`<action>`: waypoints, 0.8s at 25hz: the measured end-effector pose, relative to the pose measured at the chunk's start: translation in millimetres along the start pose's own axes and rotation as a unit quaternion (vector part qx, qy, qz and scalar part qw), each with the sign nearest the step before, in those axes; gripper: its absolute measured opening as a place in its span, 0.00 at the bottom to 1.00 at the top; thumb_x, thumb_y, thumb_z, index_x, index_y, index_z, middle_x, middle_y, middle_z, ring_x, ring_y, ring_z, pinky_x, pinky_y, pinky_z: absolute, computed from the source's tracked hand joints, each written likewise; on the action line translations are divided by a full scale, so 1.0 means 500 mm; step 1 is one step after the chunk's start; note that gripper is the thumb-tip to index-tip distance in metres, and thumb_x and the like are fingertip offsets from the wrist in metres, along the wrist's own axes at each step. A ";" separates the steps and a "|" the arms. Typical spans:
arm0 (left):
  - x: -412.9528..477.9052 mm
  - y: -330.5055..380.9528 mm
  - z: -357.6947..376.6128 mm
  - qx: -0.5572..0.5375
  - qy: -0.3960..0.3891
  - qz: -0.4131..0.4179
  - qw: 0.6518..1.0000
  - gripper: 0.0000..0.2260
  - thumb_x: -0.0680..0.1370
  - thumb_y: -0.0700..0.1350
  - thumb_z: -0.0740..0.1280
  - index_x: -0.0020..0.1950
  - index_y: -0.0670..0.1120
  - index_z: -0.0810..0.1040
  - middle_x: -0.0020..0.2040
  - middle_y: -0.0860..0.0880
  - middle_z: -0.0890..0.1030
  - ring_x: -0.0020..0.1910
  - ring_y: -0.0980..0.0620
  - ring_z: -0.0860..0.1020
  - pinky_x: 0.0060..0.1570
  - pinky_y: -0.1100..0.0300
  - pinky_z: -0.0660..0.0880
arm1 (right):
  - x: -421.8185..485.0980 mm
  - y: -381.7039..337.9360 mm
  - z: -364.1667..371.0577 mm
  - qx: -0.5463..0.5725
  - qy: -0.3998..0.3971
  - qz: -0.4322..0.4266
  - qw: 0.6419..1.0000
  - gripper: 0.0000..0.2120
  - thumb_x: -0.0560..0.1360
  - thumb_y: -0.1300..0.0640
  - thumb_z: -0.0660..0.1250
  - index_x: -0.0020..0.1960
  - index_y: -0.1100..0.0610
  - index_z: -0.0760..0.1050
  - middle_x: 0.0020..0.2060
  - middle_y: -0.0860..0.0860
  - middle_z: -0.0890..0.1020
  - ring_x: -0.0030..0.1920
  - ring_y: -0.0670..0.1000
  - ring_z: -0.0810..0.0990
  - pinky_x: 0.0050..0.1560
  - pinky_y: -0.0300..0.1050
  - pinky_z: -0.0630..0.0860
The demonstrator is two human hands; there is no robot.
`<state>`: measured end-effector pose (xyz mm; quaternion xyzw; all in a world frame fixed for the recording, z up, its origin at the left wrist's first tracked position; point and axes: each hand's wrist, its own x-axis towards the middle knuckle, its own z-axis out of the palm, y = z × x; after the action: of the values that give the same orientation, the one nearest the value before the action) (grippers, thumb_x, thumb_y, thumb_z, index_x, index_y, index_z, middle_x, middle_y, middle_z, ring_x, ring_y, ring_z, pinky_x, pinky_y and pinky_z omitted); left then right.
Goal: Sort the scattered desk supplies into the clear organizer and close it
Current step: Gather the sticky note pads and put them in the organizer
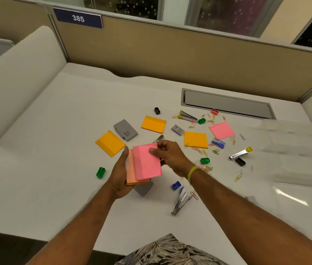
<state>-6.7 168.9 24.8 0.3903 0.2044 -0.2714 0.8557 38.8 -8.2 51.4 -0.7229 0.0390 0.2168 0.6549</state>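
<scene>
My left hand (119,175) holds a stack of sticky note pads (132,176) from below, above the white desk (55,131). My right hand (168,155) pinches a pink pad (146,161) at its top corner and lays it on that stack. Three orange pads lie on the desk (110,143), (153,124), (196,139), and another pink pad (221,130) sits further right. The clear organizer (300,153) lies open at the right edge of the desk, blurred and hard to make out.
Scattered around are coloured paper clips (205,152), staple removers (240,153) (180,200) (187,116), sharpeners (100,172) (205,160) (176,185), staple boxes (177,129) (218,142) and grey cases (125,130) (143,189). A cable tray lid (226,104) sits at the back.
</scene>
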 end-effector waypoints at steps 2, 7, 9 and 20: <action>-0.003 -0.014 0.008 -0.011 0.020 -0.005 1.000 0.26 0.74 0.64 0.61 0.64 0.49 0.75 0.56 0.38 0.82 0.52 0.37 0.82 0.47 0.40 0.80 | -0.001 0.018 0.035 -0.059 0.019 -0.009 0.998 0.13 0.75 0.58 0.71 0.54 0.65 0.74 0.39 0.53 0.79 0.40 0.50 0.81 0.35 0.42 0.80; 0.059 0.008 0.012 0.016 0.060 -0.019 0.998 0.22 0.76 0.44 0.66 0.69 0.42 0.67 0.54 0.37 0.81 0.48 0.37 0.82 0.42 0.43 0.81 | 0.062 0.029 0.037 -0.205 0.071 -0.068 0.974 0.14 0.73 0.53 0.73 0.54 0.58 0.77 0.39 0.49 0.77 0.39 0.47 0.75 0.37 0.37 0.76; 0.060 0.018 0.014 0.011 0.066 -0.023 0.997 0.20 0.79 0.41 0.63 0.70 0.43 0.64 0.57 0.37 0.80 0.52 0.35 0.81 0.46 0.41 0.80 | 0.065 0.027 0.022 -0.188 0.075 -0.076 0.976 0.15 0.74 0.51 0.72 0.56 0.57 0.77 0.40 0.49 0.77 0.39 0.46 0.77 0.36 0.37 0.78; 0.095 0.039 0.065 0.025 0.005 -0.032 0.999 0.21 0.81 0.41 0.56 0.75 0.42 0.61 0.59 0.40 0.82 0.55 0.39 0.82 0.44 0.45 0.82 | 0.160 0.042 -0.269 -0.448 0.128 0.004 0.885 0.06 0.74 0.63 0.67 0.49 0.58 0.79 0.48 0.55 0.81 0.49 0.54 0.78 0.52 0.47 0.77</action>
<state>46.5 139.8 29.2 0.4061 0.2146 -0.3018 0.8354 139.3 -122.5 9.0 -0.9605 0.0242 0.1200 0.2500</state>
